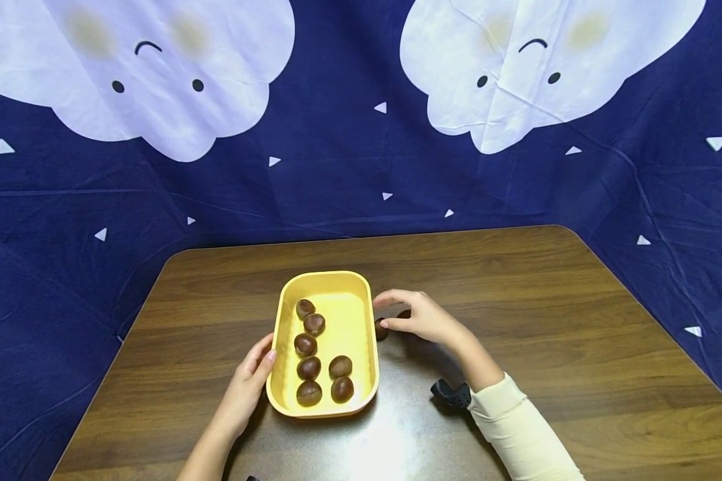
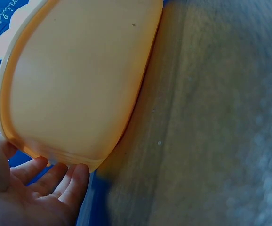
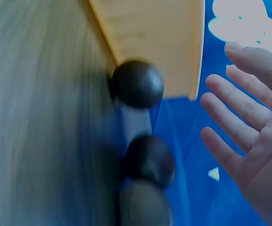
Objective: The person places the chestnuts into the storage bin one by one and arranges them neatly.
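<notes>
A yellow tray (image 1: 351, 300) stands on the table with several brown chestnuts (image 1: 309, 368) in it, most in a column along its left side and two to the right. My left hand (image 1: 243, 391) holds the tray's left side, thumb at the rim and fingers against the outer wall (image 2: 79, 80). Right of the tray, my right hand (image 1: 424, 317) hovers over loose chestnuts, its fingers spread and holding nothing. One chestnut (image 1: 381, 329) lies close to the tray's wall; another (image 1: 404, 314) is partly hidden by the hand. A third chestnut (image 3: 145, 205) shows in the right wrist view.
The brown wooden table (image 1: 487, 280) reaches back to a dark blue cloth (image 1: 337, 174) with white clouds and triangles. A black device (image 1: 451, 394) sits at my right wrist, beside the pale sleeve (image 1: 520, 421).
</notes>
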Available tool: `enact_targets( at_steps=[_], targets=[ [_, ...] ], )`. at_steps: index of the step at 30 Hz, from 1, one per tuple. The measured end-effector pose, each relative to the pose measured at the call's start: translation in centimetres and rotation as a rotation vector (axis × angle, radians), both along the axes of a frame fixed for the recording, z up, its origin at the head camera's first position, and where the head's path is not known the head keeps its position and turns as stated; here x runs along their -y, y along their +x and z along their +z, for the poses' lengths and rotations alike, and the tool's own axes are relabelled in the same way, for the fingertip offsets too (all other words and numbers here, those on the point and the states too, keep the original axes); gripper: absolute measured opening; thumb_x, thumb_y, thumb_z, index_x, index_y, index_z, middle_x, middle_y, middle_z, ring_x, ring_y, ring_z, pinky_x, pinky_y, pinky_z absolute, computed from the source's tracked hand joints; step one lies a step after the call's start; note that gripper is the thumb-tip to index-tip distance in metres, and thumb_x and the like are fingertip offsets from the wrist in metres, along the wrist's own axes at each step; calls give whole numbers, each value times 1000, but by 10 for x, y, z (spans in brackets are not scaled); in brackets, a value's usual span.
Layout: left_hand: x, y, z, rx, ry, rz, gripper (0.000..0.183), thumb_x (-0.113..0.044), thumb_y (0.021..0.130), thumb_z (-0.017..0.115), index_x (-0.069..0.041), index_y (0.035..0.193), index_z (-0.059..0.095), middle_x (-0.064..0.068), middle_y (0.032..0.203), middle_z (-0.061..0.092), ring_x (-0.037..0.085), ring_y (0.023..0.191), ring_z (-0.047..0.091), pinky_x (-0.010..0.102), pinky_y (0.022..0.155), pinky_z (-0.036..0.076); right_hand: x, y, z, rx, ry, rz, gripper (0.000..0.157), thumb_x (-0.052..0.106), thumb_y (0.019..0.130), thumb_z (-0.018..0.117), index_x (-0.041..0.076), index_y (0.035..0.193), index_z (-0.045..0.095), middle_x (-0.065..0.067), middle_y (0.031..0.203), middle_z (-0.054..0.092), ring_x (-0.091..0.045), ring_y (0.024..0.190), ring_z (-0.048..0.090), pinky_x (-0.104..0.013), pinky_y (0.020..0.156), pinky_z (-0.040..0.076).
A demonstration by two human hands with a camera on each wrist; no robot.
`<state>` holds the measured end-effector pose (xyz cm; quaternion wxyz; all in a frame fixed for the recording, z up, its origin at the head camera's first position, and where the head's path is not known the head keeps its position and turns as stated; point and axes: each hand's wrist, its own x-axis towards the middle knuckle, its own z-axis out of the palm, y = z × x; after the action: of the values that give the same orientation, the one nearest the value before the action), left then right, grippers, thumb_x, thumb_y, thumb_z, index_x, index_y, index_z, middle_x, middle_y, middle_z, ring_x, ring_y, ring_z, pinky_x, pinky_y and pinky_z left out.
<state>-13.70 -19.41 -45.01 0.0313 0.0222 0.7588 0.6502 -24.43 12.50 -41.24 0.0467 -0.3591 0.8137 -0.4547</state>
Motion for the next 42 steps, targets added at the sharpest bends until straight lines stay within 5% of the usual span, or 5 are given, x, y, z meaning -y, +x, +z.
enact_targets(
  at_steps=[16,27,34,42],
  targets=[
    [1,1,2,-15,-10,-20,47,-29,97,41,-5,136,31,18,136,37,29,121,36,15,87,35,-63,1,-28,80,46,-141,36,13,78,70,1,110,58,-12,104,61,-30,98,55,-46,85,41],
    [1,1,0,-6,-15,-6,47,-29,97,41,-5,136,32,17,135,38,28,120,38,16,86,35,-71,1,-38,52,146,-139,29,13,77,71,12,104,61,-1,100,61,-16,85,57,-33,75,45],
    [0,1,1,-10,-19,-3,47,-29,97,41,-5,136,32,18,134,38,28,119,38,17,87,36,-72,-1,-43,-13,178,-137,30,13,74,72,12,102,61,0,99,61,-12,81,55,-30,73,44],
    [0,1,0,-5,-1,-9,47,-28,97,41,-5,137,31,17,135,37,28,120,37,17,87,36,-71,-1,-45,14,176,-162,29,10,75,71,12,102,61,0,96,61,-11,75,55,-28,68,44]
  ],
)
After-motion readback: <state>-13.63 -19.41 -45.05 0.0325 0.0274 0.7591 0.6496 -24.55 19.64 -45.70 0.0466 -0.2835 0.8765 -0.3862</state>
